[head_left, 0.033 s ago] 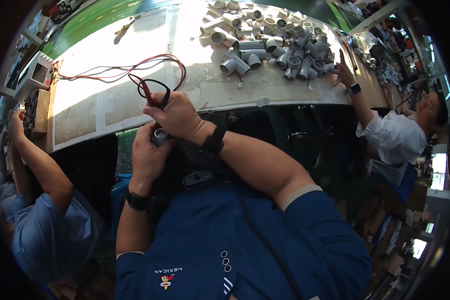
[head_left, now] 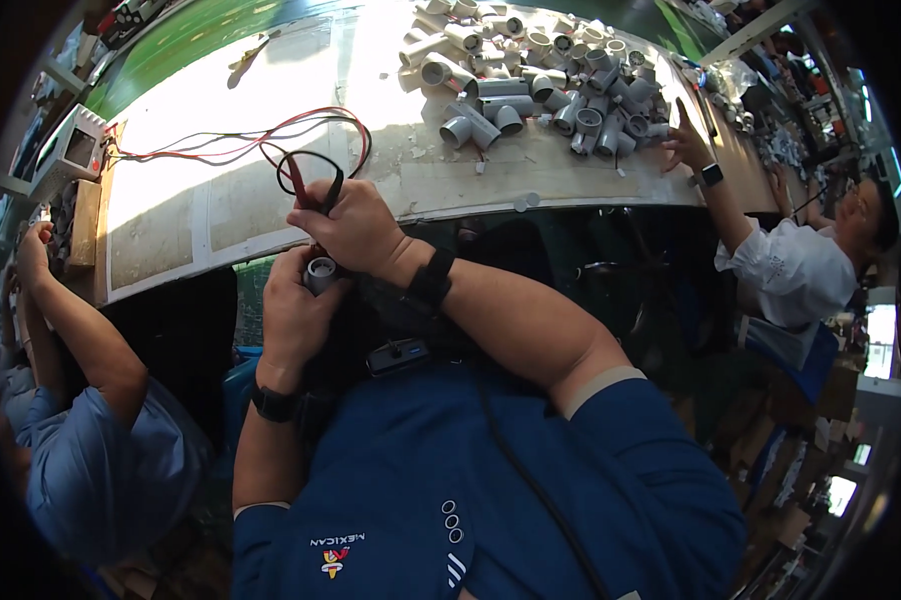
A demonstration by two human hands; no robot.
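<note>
Clock centred on the grey cylinder, 12 = far side of bench. Left hand (head_left: 293,305): fingers wrapped round the grey cylinder (head_left: 321,270), round end facing up, held just off the bench's near edge. Right hand (head_left: 349,228): at 1 o'clock, just beside it, clenched on a red probe (head_left: 298,185) and a black lead (head_left: 335,192); tips hidden, can't tell if they touch the cylinder. Black wristband on each wrist. Leads loop at 12 over the bench (head_left: 151,240), then run to a white instrument box (head_left: 68,155) at 10. Small yellowish tool (head_left: 250,56) lies between 11 and 12. Heap of grey pipe fittings (head_left: 588,122) at 2. Co-worker's hand (head_left: 688,150), fingers spread, at the heap's right edge between 2 and 3; contact unclear. Another co-worker's arm (head_left: 86,310) at 9.
</note>
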